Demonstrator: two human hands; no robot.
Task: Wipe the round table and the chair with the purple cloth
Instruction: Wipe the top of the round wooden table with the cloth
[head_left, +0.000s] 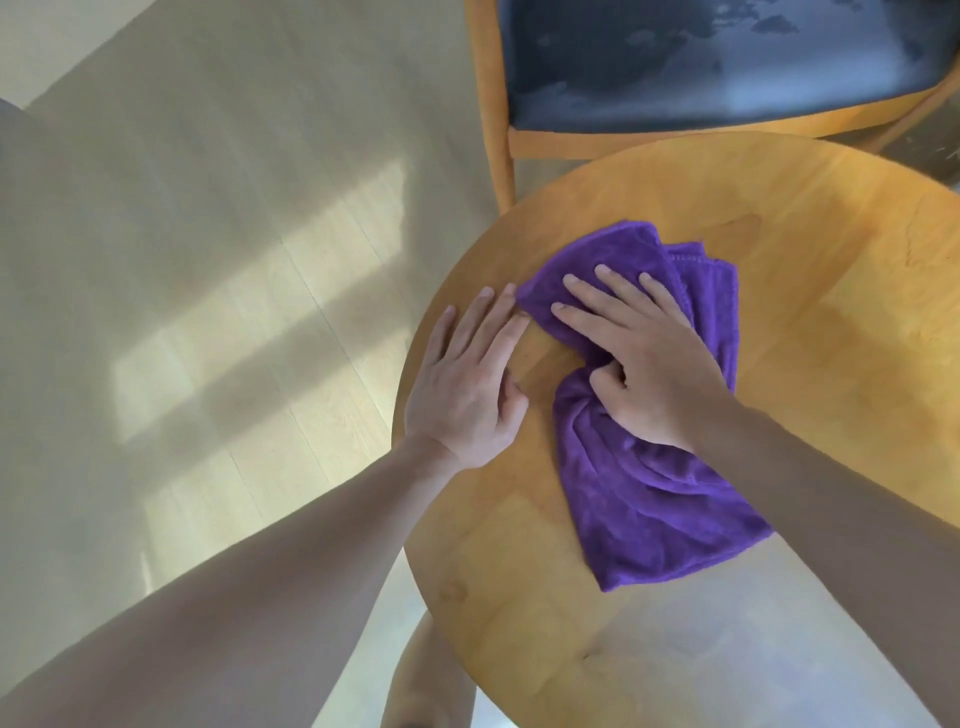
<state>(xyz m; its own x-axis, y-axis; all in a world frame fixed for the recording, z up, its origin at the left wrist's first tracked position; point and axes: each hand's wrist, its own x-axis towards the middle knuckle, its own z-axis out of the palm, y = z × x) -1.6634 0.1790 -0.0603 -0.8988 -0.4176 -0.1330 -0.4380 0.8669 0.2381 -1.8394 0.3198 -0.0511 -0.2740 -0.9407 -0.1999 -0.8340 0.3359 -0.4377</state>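
we see a plush, rumpled purple cloth (639, 415) on the glossy round wooden table (831, 322). our right hand (644, 364) presses it, fingers spread flat. our left hand (467, 384) lies flat at nine o'clock. wooden chair (675, 67) at twelve.

Head view, close, steeply down onto round table (779, 322).
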